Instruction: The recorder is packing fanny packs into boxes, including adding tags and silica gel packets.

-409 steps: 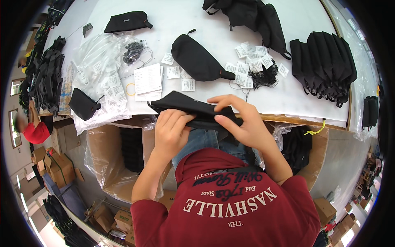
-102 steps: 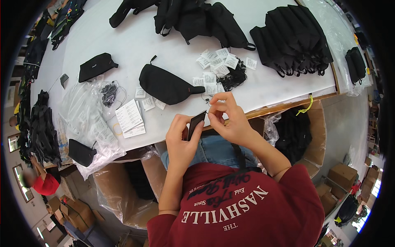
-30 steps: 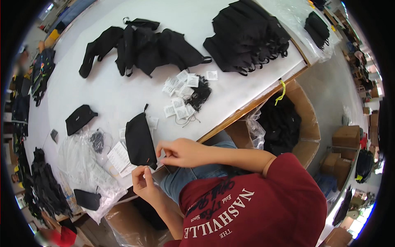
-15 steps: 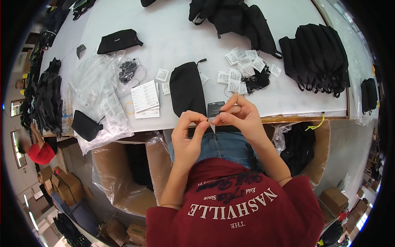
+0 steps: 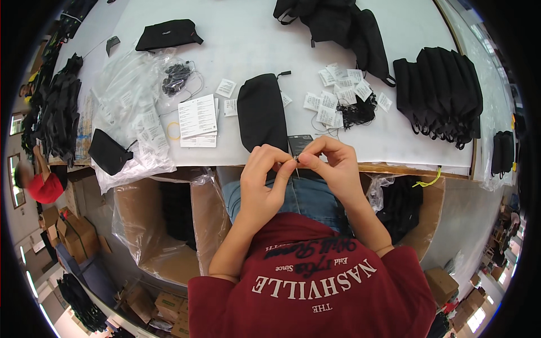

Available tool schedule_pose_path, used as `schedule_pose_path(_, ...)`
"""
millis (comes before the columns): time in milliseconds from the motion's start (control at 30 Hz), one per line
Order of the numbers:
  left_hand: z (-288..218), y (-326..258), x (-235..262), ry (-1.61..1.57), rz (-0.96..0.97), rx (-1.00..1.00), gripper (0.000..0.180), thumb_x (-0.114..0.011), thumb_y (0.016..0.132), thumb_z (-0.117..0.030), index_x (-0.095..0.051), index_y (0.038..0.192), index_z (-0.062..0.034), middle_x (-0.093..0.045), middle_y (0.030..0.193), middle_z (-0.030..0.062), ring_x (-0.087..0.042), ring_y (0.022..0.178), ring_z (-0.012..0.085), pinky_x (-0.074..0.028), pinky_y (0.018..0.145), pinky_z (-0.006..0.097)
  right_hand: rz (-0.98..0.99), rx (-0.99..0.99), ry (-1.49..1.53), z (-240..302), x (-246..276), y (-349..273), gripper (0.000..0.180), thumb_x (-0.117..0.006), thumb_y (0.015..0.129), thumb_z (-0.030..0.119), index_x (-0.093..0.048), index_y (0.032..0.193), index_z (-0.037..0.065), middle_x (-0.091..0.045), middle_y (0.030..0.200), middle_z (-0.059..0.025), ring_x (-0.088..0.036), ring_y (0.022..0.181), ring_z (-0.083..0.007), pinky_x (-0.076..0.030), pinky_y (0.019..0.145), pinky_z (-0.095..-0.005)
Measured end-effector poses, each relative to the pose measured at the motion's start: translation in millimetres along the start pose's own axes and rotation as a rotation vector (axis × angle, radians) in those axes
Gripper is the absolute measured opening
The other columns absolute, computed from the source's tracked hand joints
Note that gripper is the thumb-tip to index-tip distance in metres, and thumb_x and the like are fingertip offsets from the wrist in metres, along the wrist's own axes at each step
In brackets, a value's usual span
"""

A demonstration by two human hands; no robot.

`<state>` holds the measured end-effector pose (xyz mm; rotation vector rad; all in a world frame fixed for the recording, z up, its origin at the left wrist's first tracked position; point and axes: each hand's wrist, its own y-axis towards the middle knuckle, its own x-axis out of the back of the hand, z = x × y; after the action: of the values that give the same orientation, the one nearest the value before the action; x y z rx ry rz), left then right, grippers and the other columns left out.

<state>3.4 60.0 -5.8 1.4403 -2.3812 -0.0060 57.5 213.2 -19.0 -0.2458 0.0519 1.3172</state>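
At the near table edge my left hand (image 5: 265, 176) and my right hand (image 5: 333, 169) meet, thumb and fingertips of each pinched together. What lies in the pinch is too small to make out; a thin line hangs below it. Just beyond the fingertips lies a black printed card tag (image 5: 299, 143), partly hidden by my right fingers. A black zipped pouch (image 5: 262, 112) lies flat beyond my left hand, its zipper pull at the far end. To its right are a heap of white labels (image 5: 328, 104) and a tangle of black cords (image 5: 359, 111).
Left of the pouch are printed white sheets (image 5: 197, 121), clear plastic bags (image 5: 135, 112) and another small pouch (image 5: 110, 152). Stacked black pouches (image 5: 439, 96) lie at the right. Open cartons (image 5: 152, 225) stand below the table edge. At far left is another person (image 5: 45, 186).
My hands have drawn closer together, fingertips now almost touching. A small white piece that hung below the fingers no longer shows. The whole view has shifted slightly.
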Motion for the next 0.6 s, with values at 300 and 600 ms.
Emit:
schedule_pose_path(300, 10, -1, 6, -0.201, 0.158, 0.085, 0.014, -0.067, 0.082, -0.007, -0.054, 0.084, -0.0036, -0.052, 0.077, 0.0028, -0.046, 0.067, 0.0150, -0.037, 0.065, 0.026, 0.214, -0.086, 0.150, 4, 7, -1, 0.015, -0.070, 0.085, 0.013, -0.061, 0.078, 0.003, -0.058, 0.071, 0.0021, -0.047, 0.065, -0.0030, -0.037, 0.058, -0.0190)
schedule_pose_path(600, 13, -8, 10, -0.423, 0.199, 0.168, 0.018, -0.070, 0.082, -0.011, -0.055, 0.086, -0.0036, -0.050, 0.076, 0.0006, -0.042, 0.067, 0.0105, -0.036, 0.064, 0.023, 0.323, -0.235, 0.454, 3, -1, -6, 0.014, -0.068, 0.087, 0.013, -0.060, 0.082, 0.003, -0.056, 0.074, 0.0018, -0.048, 0.066, -0.0036, -0.036, 0.056, -0.0185)
